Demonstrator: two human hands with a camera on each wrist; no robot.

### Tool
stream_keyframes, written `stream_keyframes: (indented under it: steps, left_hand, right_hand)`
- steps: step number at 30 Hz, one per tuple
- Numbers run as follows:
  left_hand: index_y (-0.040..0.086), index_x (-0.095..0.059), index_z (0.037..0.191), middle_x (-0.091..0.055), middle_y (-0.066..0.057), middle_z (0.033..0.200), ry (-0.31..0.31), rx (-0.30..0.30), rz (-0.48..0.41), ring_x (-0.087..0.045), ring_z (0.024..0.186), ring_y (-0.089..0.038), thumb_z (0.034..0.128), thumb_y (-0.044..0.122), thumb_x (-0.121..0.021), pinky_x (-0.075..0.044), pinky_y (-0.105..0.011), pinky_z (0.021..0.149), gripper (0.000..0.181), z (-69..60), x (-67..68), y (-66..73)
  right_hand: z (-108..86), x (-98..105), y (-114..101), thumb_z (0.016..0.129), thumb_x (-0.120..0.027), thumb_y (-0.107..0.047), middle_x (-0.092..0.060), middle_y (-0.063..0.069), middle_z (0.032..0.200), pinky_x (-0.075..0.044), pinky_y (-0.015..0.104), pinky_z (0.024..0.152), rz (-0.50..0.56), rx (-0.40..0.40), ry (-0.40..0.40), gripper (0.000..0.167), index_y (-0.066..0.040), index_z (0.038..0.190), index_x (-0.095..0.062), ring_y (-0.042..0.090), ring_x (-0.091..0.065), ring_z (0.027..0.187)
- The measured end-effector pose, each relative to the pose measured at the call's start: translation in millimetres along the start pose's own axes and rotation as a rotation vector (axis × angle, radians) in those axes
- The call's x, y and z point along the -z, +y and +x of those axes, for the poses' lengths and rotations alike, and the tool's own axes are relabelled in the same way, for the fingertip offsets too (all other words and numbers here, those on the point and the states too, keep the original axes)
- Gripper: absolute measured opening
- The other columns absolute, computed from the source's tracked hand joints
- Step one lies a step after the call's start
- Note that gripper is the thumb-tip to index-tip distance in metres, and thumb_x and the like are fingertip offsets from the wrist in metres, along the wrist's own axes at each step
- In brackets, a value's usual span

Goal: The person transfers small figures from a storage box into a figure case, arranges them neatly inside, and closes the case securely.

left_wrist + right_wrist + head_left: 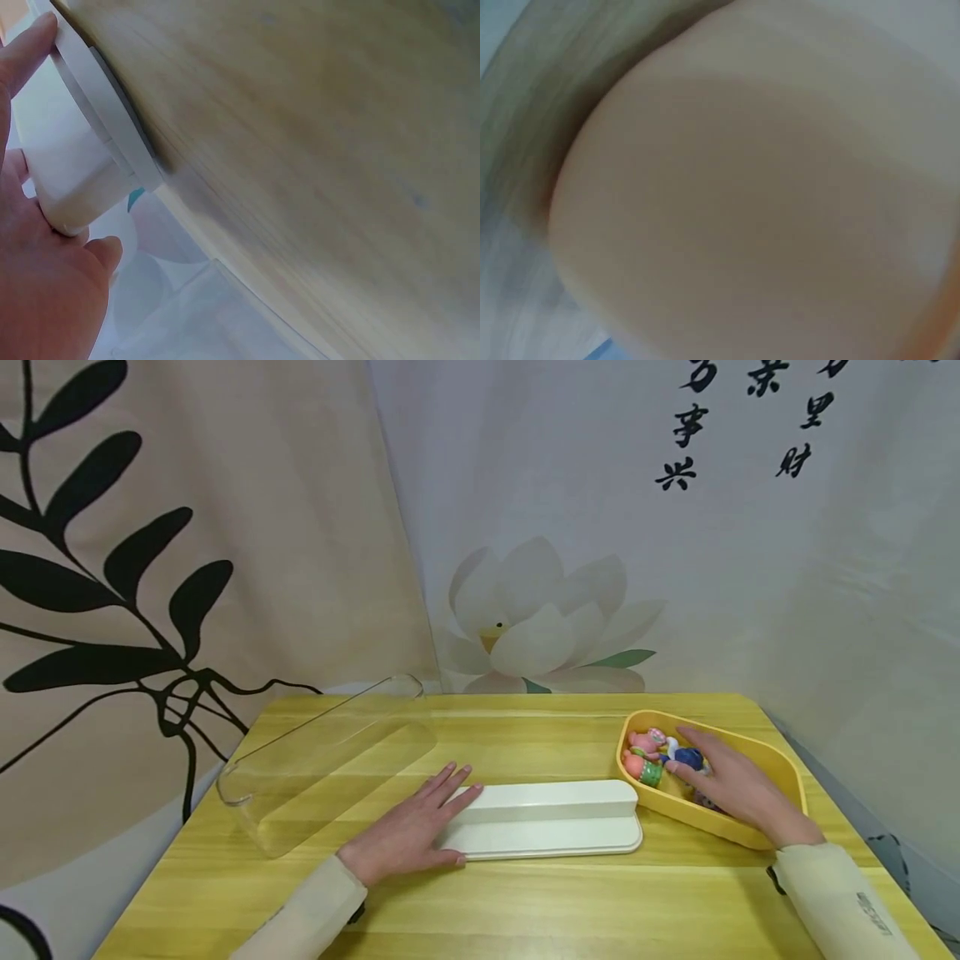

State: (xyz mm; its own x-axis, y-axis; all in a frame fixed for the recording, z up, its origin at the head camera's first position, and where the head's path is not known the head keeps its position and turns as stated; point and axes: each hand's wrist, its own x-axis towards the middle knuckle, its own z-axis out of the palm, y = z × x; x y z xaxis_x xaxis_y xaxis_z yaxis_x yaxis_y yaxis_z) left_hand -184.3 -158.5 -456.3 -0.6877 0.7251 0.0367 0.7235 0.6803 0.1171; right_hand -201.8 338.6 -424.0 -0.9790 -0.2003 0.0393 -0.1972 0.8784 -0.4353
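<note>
My left hand [411, 829] rests at the left end of a white stepped base [555, 835], fingers spread. In the left wrist view, the thumb and fingers of the left hand [45, 285] lie about the end of the white base [67, 142]. My right hand [738, 785] reaches into a yellow tray [780, 768], index finger and thumb apart. Beside its fingertips lie a navy-blue figurine [686, 757], a pink figurine [647, 741] and a coral-and-green figurine [643, 769]. The palm hides part of the tray. A blurred pale surface nearly fills the right wrist view.
A clear plastic cover [330, 768] lies at the left of the wooden table [525, 910], its far end near the back edge. Behind the table hang printed curtains [540, 527] with a lotus, dark leaves and characters.
</note>
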Motion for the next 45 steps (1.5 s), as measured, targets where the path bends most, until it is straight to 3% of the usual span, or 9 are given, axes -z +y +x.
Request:
stream_keyframes:
  steps: [9, 17, 25, 32, 38, 45]
  left_hand:
    - [0.014, -0.026, 0.166, -0.012, -0.015, 0.173, 0.008, -0.011, 0.011, -0.008, 0.159, -0.032, 0.0896, 0.059, -0.073, -0.026, -0.048, 0.126, 0.1, 2.8, 1.8, 0.5]
    - [0.016, -0.024, 0.166, -0.006, -0.01, 0.174, 0.005, 0.0, -0.005, -0.007, 0.159, -0.031, 0.0894, 0.059, -0.073, -0.025, -0.047, 0.126, 0.101, 2.7, 2.8, 0.4]
    - [0.015, -0.026, 0.166, -0.012, -0.014, 0.173, 0.009, 0.005, -0.004, -0.009, 0.159, -0.033, 0.0893, 0.058, -0.074, -0.029, -0.049, 0.124, 0.1, 0.4, 1.2, 0.0]
    - [0.017, -0.023, 0.167, -0.008, -0.012, 0.174, -0.007, 0.016, -0.021, -0.006, 0.159, -0.031, 0.0901, 0.06, -0.072, -0.028, -0.048, 0.125, 0.101, -0.2, 0.9, 0.1]
    - [0.017, -0.023, 0.167, -0.008, -0.012, 0.174, -0.001, 0.003, -0.001, -0.006, 0.159, -0.031, 0.09, 0.062, -0.071, -0.025, -0.047, 0.126, 0.101, 1.1, 0.8, 0.5]
    - [0.013, -0.026, 0.165, -0.009, -0.015, 0.173, 0.013, -0.018, 0.04, -0.01, 0.158, -0.033, 0.0879, 0.062, -0.072, -0.021, -0.049, 0.126, 0.103, 1.0, 2.0, -0.5]
  right_hand:
    - [12.3, -7.3, 11.3, 0.098, -0.067, -0.05, -0.05, 0.038, 0.145, -0.046, 0.071, 0.099, -0.028, -0.018, -0.06, 0.086, 0.008, 0.155, -0.037, 0.056, -0.053, 0.126]
    - [17.7, -11.6, 16.7, 0.094, -0.076, -0.039, -0.055, 0.039, 0.138, -0.048, 0.07, 0.098, -0.031, -0.016, -0.07, 0.081, 0.011, 0.148, -0.044, 0.057, -0.055, 0.122]
    - [25.6, -19.8, 18.5, 0.09, -0.08, -0.03, -0.058, 0.035, 0.135, -0.048, 0.068, 0.1, -0.049, 0.047, -0.03, 0.076, 0.012, 0.144, -0.047, 0.052, -0.058, 0.119]
    - [26.4, -20.8, 13.7, 0.089, -0.073, -0.012, -0.062, 0.033, 0.128, -0.05, 0.068, 0.095, -0.058, 0.008, -0.008, 0.057, 0.01, 0.137, -0.053, 0.049, -0.061, 0.113]
    - [19.9, -12.4, 9.1, 0.093, -0.073, -0.018, -0.063, 0.032, 0.12, -0.054, 0.064, 0.084, -0.032, -0.049, 0.037, 0.052, 0.008, 0.134, -0.053, 0.042, -0.062, 0.097]
    - [10.5, -1.2, -4.0, 0.092, -0.073, -0.019, -0.05, 0.033, 0.13, -0.051, 0.07, 0.091, -0.004, -0.025, 0.169, 0.055, 0.007, 0.138, -0.056, 0.049, -0.057, 0.106]
